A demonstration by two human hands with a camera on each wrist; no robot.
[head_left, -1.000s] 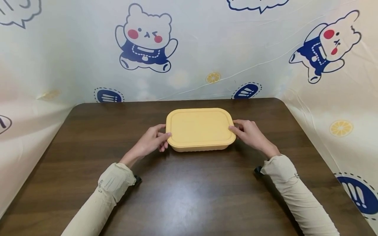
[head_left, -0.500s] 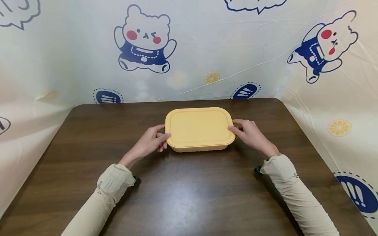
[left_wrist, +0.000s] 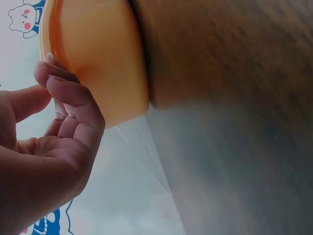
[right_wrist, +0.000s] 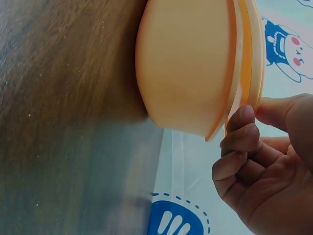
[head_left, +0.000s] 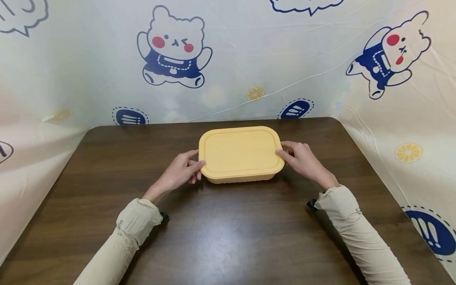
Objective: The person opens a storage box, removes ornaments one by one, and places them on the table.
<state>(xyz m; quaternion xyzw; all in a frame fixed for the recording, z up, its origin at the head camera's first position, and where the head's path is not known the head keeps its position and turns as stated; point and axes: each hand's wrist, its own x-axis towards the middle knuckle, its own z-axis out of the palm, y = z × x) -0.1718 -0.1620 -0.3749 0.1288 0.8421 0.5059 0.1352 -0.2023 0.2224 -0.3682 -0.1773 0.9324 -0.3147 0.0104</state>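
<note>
A yellow rectangular food container (head_left: 242, 179) with rounded corners stands on the brown wooden table, under a matching lid (head_left: 240, 152). At the left edge of the lid, my left hand (head_left: 181, 170) pinches the rim, thumb on top and fingers beneath. My right hand (head_left: 301, 160) pinches the opposite edge of the lid in the same way. The right wrist view shows a narrow gap between the lid (right_wrist: 257, 54) and the container's rim near the right fingers (right_wrist: 244, 136). In the left wrist view, the left fingers (left_wrist: 73, 95) curl under the rim. The container's inside is hidden.
The dark wood table (head_left: 221, 233) spreads around the container, its far edge just behind it. Pale fabric (head_left: 231, 51) printed with bears and orange slices hangs behind and at both sides. Both sleeves are rolled, with a dark wrist device (head_left: 311, 205) below the right cuff.
The right side and far edge of the lid have risen slightly, along with my right hand, so the lid now tilts. My left hand has hardly moved.
</note>
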